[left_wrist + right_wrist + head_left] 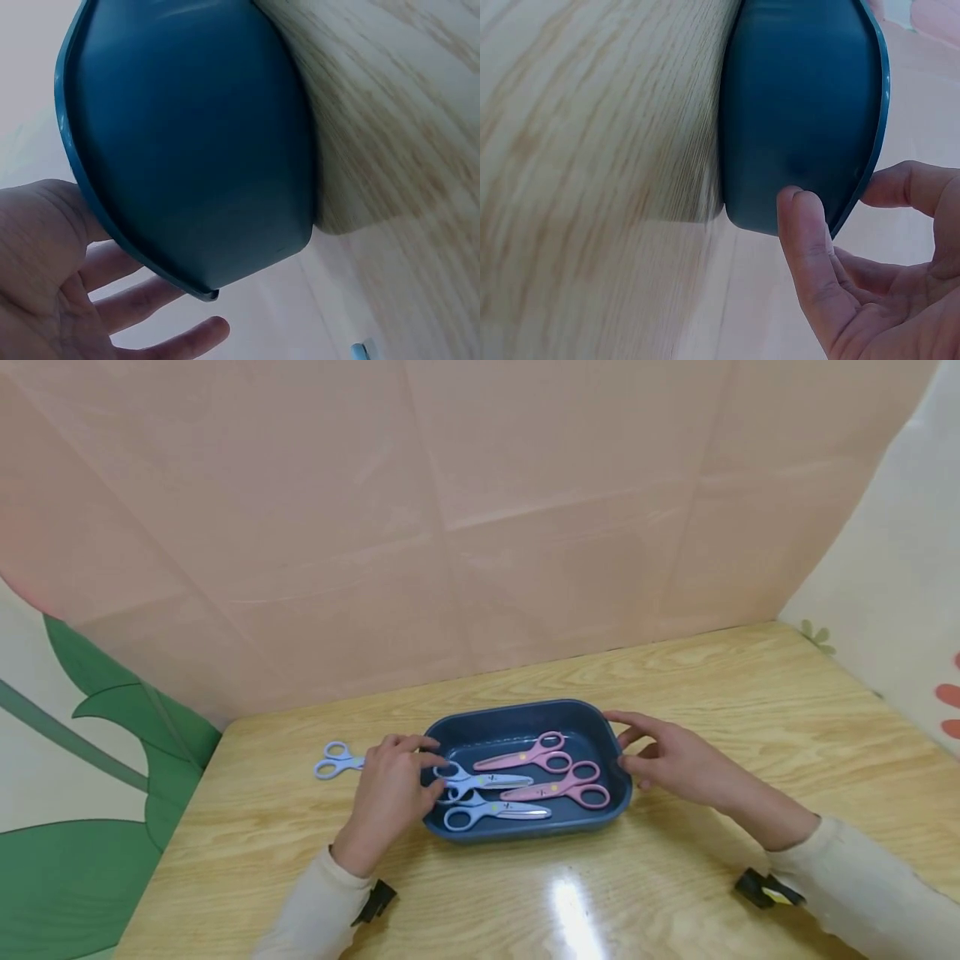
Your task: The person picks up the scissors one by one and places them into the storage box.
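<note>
A dark blue tray [517, 832] sits on the table between both hands. It holds several scissors, among them the upper pink scissors [536, 756], the lower pink scissors [551, 789] and the light blue scissors [487, 811]. My left hand [393, 789] reaches over the tray's left rim, its fingers spread and fairly straight; the rim hides part of them in the left wrist view. At the opposite end, my right hand [667, 756] holds the tray, thumb at the rim and fingertips [799, 206] against the outer wall.
Another pair of light blue scissors [337, 761] lies on the wooden table [247, 827], left of the tray and partly behind my left hand. A pinkish covering [465, 527] rises along the table's back edge, with printed wall panels at both sides.
</note>
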Action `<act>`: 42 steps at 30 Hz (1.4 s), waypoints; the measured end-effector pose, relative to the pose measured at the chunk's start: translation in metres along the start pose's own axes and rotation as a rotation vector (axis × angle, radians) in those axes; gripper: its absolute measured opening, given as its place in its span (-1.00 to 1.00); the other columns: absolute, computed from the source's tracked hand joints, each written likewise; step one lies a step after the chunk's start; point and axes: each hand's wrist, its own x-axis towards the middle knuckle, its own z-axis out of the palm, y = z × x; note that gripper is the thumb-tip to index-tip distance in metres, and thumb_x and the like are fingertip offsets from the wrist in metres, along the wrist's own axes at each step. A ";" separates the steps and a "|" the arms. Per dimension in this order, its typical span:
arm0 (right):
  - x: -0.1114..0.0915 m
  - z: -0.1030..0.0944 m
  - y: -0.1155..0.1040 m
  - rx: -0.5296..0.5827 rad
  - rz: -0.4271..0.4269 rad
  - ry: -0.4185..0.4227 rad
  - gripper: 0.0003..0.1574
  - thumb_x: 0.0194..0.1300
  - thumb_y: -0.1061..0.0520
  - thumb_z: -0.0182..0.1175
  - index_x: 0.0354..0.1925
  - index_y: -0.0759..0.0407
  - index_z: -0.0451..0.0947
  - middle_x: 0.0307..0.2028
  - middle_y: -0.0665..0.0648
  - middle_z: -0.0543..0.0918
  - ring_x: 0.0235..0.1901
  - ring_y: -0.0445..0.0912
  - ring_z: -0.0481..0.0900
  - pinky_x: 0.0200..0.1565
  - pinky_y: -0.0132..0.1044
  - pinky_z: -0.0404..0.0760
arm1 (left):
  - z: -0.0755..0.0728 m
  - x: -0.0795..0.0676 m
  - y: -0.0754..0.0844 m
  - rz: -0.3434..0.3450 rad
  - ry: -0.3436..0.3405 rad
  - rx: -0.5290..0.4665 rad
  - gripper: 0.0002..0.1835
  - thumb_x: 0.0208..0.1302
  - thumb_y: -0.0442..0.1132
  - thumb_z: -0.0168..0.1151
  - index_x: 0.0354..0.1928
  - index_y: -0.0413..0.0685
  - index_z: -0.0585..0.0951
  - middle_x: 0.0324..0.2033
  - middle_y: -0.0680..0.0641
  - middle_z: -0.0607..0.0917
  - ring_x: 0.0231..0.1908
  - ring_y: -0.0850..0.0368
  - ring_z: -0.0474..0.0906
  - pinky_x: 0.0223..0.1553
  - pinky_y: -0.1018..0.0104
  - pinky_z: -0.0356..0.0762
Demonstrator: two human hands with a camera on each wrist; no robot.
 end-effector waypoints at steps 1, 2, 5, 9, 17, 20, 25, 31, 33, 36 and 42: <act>0.000 0.000 0.000 -0.001 0.000 0.000 -0.16 0.37 0.19 0.18 0.51 0.16 0.11 0.08 0.35 0.53 -0.30 -0.08 0.62 -0.37 -0.29 0.67 | 0.000 0.000 0.000 -0.007 -0.002 0.000 -0.79 0.03 -0.14 0.54 -0.23 0.11 0.82 0.00 0.02 0.75 0.02 -0.11 0.59 -0.02 -0.11 0.55; 0.000 0.001 0.000 -0.001 0.001 -0.001 -0.16 0.37 0.18 0.18 0.51 0.16 0.11 0.08 0.35 0.53 -0.30 -0.08 0.62 -0.37 -0.29 0.67 | -0.001 0.000 -0.001 -0.018 -0.003 -0.004 -0.78 0.04 -0.14 0.54 -0.21 0.11 0.82 0.01 0.02 0.75 0.03 -0.12 0.59 -0.01 -0.11 0.56; -0.001 0.001 -0.001 0.004 0.003 -0.002 -0.16 0.37 0.19 0.17 0.52 0.15 0.10 0.08 0.34 0.53 -0.31 -0.08 0.61 -0.38 -0.29 0.66 | -0.003 0.000 -0.006 -0.044 0.006 -0.017 -0.77 0.04 -0.13 0.54 -0.21 0.10 0.82 0.01 0.02 0.75 0.04 -0.13 0.60 -0.03 -0.11 0.57; -0.001 0.002 -0.001 0.007 0.003 0.001 -0.16 0.37 0.19 0.17 0.52 0.15 0.10 0.07 0.34 0.53 -0.33 -0.08 0.61 -0.40 -0.29 0.65 | -0.009 0.001 -0.016 -0.070 0.050 -0.053 -0.77 0.03 -0.16 0.54 -0.22 0.05 0.81 -0.02 -0.01 0.76 0.02 -0.14 0.62 -0.02 -0.09 0.58; 0.000 0.002 -0.003 0.003 0.013 0.001 -0.17 0.37 0.19 0.18 0.51 0.15 0.11 0.07 0.34 0.52 -0.31 -0.08 0.61 -0.39 -0.29 0.66 | -0.019 0.000 -0.038 -0.124 0.078 -0.093 -0.75 0.06 -0.20 0.49 -0.17 -0.02 0.80 -0.02 -0.05 0.76 0.01 -0.20 0.64 -0.04 -0.15 0.59; 0.001 0.003 -0.004 0.006 0.014 0.000 -0.17 0.37 0.19 0.18 0.51 0.15 0.12 0.07 0.34 0.52 -0.32 -0.08 0.61 -0.39 -0.29 0.65 | -0.023 0.000 -0.049 -0.156 0.056 -0.116 -0.76 0.12 -0.21 0.45 -0.13 -0.05 0.79 0.01 -0.10 0.75 0.05 -0.23 0.62 0.01 -0.19 0.58; 0.001 0.004 -0.004 0.010 0.014 0.000 -0.16 0.37 0.19 0.18 0.51 0.14 0.12 0.07 0.34 0.53 -0.34 -0.08 0.60 -0.41 -0.30 0.64 | -0.029 -0.003 -0.071 -0.239 -0.012 -0.167 -0.74 0.25 -0.19 0.35 -0.04 -0.06 0.75 0.10 -0.19 0.69 0.02 -0.21 0.63 0.05 -0.15 0.59; 0.002 0.004 -0.004 0.006 0.018 0.002 -0.16 0.37 0.19 0.18 0.52 0.13 0.11 0.08 0.34 0.52 -0.33 -0.08 0.60 -0.42 -0.30 0.63 | -0.033 -0.003 -0.093 -0.292 -0.066 -0.199 -0.70 0.33 -0.16 0.29 0.05 -0.06 0.70 0.17 -0.24 0.64 0.12 -0.27 0.57 0.07 -0.22 0.57; 0.002 0.004 -0.003 0.005 0.019 0.003 -0.16 0.37 0.19 0.18 0.52 0.13 0.11 0.09 0.34 0.52 -0.33 -0.08 0.60 -0.42 -0.30 0.63 | -0.031 -0.002 -0.100 -0.304 -0.080 -0.209 -0.70 0.34 -0.17 0.27 0.06 -0.06 0.70 0.18 -0.25 0.63 0.12 -0.28 0.57 0.05 -0.22 0.57; 0.002 0.004 -0.003 0.003 0.022 0.004 -0.16 0.37 0.19 0.18 0.52 0.12 0.11 0.09 0.34 0.52 -0.32 -0.08 0.60 -0.41 -0.30 0.64 | -0.025 -0.002 -0.113 -0.323 -0.107 -0.232 -0.71 0.35 -0.21 0.25 0.07 -0.08 0.70 0.17 -0.28 0.62 0.11 -0.28 0.57 0.02 -0.19 0.57; 0.002 0.004 -0.003 0.008 0.019 0.000 -0.16 0.37 0.19 0.18 0.52 0.13 0.10 0.09 0.34 0.52 -0.31 -0.08 0.60 -0.39 -0.29 0.66 | -0.012 -0.005 -0.136 -0.362 -0.121 -0.282 -0.70 0.35 -0.27 0.17 0.07 -0.15 0.69 0.15 -0.35 0.60 0.12 -0.32 0.54 0.00 -0.18 0.56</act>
